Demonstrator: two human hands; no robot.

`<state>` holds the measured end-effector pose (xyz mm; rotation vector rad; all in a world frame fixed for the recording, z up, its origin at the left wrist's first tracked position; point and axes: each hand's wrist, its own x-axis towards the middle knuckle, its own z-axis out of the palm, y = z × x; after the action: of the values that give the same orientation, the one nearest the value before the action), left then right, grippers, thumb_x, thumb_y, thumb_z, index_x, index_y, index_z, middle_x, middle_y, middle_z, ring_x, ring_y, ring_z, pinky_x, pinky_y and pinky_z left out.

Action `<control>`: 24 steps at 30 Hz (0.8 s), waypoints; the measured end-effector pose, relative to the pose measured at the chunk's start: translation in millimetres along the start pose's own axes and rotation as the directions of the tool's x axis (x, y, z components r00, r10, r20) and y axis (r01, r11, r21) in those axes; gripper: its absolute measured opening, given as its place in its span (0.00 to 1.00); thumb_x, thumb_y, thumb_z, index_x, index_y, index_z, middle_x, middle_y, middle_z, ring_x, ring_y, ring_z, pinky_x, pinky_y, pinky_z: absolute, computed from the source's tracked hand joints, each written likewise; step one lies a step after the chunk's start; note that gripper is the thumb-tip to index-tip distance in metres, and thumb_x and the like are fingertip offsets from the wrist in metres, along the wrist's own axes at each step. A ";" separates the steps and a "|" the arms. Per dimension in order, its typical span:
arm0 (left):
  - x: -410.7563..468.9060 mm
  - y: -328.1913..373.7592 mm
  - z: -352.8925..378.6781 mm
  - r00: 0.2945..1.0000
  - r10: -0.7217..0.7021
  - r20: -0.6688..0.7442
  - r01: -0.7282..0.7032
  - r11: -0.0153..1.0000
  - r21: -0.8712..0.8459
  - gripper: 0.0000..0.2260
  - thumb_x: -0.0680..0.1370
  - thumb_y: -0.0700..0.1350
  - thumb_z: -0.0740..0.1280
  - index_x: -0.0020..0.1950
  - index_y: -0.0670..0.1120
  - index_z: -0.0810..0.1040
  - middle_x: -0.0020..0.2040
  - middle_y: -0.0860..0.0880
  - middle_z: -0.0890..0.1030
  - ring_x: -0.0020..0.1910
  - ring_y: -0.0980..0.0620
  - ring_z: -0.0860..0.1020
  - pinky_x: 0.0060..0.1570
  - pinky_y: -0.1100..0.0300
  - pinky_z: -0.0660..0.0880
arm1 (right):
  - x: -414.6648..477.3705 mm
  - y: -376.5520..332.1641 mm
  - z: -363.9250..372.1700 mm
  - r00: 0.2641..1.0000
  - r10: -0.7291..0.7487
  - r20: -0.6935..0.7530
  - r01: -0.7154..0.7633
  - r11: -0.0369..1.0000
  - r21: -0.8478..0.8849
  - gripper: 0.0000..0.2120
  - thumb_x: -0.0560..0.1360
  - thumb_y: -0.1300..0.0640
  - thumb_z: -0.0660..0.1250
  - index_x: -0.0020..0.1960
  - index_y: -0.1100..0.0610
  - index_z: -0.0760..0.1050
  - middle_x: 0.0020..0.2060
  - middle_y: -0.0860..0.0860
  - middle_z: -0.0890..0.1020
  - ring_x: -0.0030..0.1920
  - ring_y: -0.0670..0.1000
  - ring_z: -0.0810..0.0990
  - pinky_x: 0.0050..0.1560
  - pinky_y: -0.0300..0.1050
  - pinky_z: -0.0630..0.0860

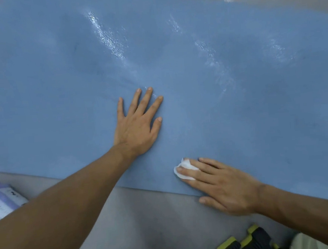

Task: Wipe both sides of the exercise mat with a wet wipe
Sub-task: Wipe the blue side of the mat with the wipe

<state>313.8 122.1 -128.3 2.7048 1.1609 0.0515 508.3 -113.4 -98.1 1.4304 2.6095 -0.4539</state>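
Under right hand (225, 188), fingers straight: wet wipe (186, 168) pressed on mat (58, 93) | left hand (137, 126) flat, spread

The blue mat (236, 103) lies flat on the floor (156, 213); its far side and right side are bare, with lots of room to slide; the left grip (137, 126) lies flat in the middle, in the way; a pack (2, 198) sits on the floor at the left; a black and yellow thing (247, 241) sits close by.
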 end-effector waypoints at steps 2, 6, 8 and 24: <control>0.1 -0.6 -0.2 1.000 0.003 -0.001 -0.003 1.000 0.003 0.26 0.84 0.59 0.49 0.84 0.59 0.56 0.85 0.55 0.50 0.84 0.51 0.47 0.79 0.35 0.44 | 1.9 14.9 -0.2 1.000 -0.012 -0.022 0.011 1.000 -0.016 0.31 0.87 0.42 0.50 0.85 0.56 0.50 0.85 0.49 0.51 0.84 0.53 0.50 0.81 0.53 0.52; -0.7 0.0 -0.3 1.000 0.000 0.001 0.000 1.000 0.012 0.26 0.84 0.59 0.48 0.84 0.59 0.55 0.85 0.55 0.50 0.84 0.51 0.46 0.79 0.35 0.44 | 10.5 58.6 -7.1 0.980 0.172 -0.097 -0.173 0.985 0.006 0.31 0.86 0.43 0.50 0.85 0.54 0.50 0.84 0.49 0.55 0.83 0.53 0.54 0.81 0.52 0.54; -1.0 0.1 -1.0 1.000 0.001 0.005 -0.001 1.000 0.013 0.26 0.85 0.59 0.48 0.84 0.59 0.55 0.85 0.55 0.49 0.84 0.51 0.45 0.79 0.35 0.43 | 14.9 86.2 -12.8 0.946 0.300 -0.123 -0.302 0.953 0.010 0.31 0.86 0.43 0.50 0.85 0.55 0.52 0.84 0.51 0.56 0.83 0.54 0.55 0.80 0.51 0.53; -1.9 1.7 -0.4 1.000 0.006 -0.004 -0.006 0.999 0.037 0.27 0.85 0.60 0.48 0.84 0.58 0.53 0.85 0.55 0.48 0.84 0.51 0.45 0.79 0.35 0.43 | -29.5 34.1 -1.6 0.976 0.207 -0.070 -0.200 0.975 0.092 0.32 0.87 0.42 0.50 0.85 0.59 0.51 0.85 0.53 0.50 0.84 0.54 0.49 0.82 0.50 0.49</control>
<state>313.6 119.7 -127.5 2.7417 1.1664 0.0364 553.0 -119.3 -95.8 1.7556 2.4926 -0.4962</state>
